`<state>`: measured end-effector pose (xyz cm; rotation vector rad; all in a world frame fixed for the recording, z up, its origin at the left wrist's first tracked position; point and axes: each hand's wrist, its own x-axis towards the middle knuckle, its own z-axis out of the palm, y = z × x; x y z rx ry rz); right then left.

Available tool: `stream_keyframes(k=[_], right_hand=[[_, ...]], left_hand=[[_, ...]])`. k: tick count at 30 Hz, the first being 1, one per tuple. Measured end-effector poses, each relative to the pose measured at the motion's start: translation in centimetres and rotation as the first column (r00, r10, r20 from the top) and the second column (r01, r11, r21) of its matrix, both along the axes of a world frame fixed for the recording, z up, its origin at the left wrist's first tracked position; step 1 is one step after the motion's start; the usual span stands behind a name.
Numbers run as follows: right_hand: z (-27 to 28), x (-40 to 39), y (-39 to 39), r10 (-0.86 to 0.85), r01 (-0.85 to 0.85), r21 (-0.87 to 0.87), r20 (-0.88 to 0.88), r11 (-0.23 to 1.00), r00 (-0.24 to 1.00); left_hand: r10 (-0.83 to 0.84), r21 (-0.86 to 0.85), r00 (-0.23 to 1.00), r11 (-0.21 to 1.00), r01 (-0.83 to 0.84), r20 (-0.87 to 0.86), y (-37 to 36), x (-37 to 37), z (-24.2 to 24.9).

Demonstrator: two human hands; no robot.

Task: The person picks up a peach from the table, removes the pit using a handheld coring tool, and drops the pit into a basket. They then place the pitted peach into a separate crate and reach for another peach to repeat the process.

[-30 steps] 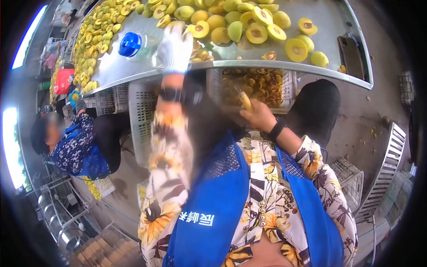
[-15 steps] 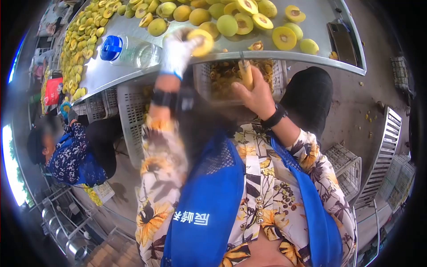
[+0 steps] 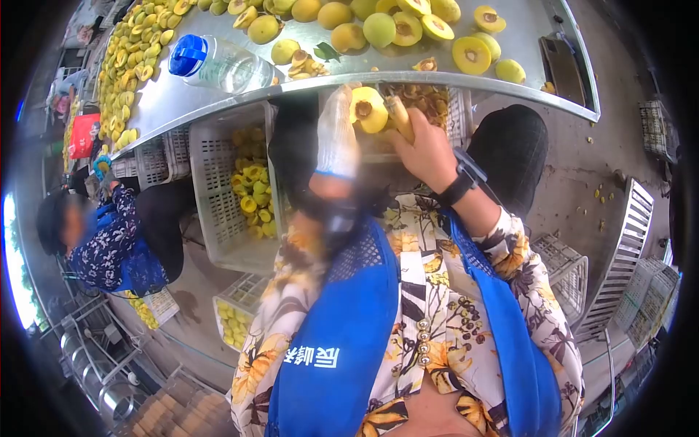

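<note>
My left hand (image 3: pixel 338 142), in a white knitted glove, is closed around a yellow peach half (image 3: pixel 368 111). Its cut face with the brown pit hollow is turned up. Bare, my right hand (image 3: pixel 428 149) grips a knife with a pale wooden handle (image 3: pixel 400 120). The knife's front end is right beside the fruit's right edge; I cannot make out whether it touches. Both hands are just in front of the metal table edge, above a crate of brown pits and scraps (image 3: pixel 429 104).
The metal table (image 3: pixel 306 81) bears many peaches (image 3: pixel 379 30), a water bottle with a blue lid (image 3: pixel 226 65) and a dark flat object (image 3: pixel 562 69). On the left, a crate (image 3: pixel 215 189) holds fruit pieces. A co-worker (image 3: pixel 109 237) sits farther left. More crates stand right.
My left hand has come from over the table toward me and right, bringing the peach half beside the knife. A small pile of fruit pieces and a leaf now show on the table.
</note>
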<state>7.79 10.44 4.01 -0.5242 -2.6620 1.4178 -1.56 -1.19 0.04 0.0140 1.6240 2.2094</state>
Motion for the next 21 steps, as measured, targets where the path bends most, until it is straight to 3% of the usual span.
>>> stream_keyframes(k=[4, 10, 13, 16, 19, 21], right_hand=[[-1.1, 1.2, -1.0, 0.033, -0.032, -0.015, 0.123, 0.999, 0.992], [-1.8, 1.5, -1.8, 0.007, -0.002, -0.046, 0.122, 0.999, 0.993], [-1.5, 1.8, -2.2, -0.005, 0.014, -0.072, 0.134, 0.997, 0.991], [-0.9, 1.8, -2.5, 0.013, 0.003, -0.096, 0.163, 0.995, 0.986], [-0.8, 1.9, -2.6, 0.057, -0.039, -0.121, 0.147, 0.992, 0.987], [-1.1, 2.0, -2.4, 0.105, -0.090, -0.117, 0.129, 0.989, 0.986]], left_hand=[[0.036, -0.114, 0.994, 0.992, -0.048, -0.106, 1.0, 1.2, 3.3], [0.068, -0.114, 0.964, 0.988, -0.100, -0.256, 1.9, 2.0, 2.7], [0.113, -0.021, 0.947, 0.992, -0.125, -0.302, 2.2, 2.3, 2.6], [0.146, 0.003, 0.955, 0.989, -0.150, -0.258, 2.5, 2.7, 2.7], [0.095, -0.018, 0.995, 0.995, -0.096, -0.034, 1.9, 1.7, 2.3], [0.069, -0.052, 0.998, 0.996, -0.069, -0.001, 1.6, 1.0, 2.3]])
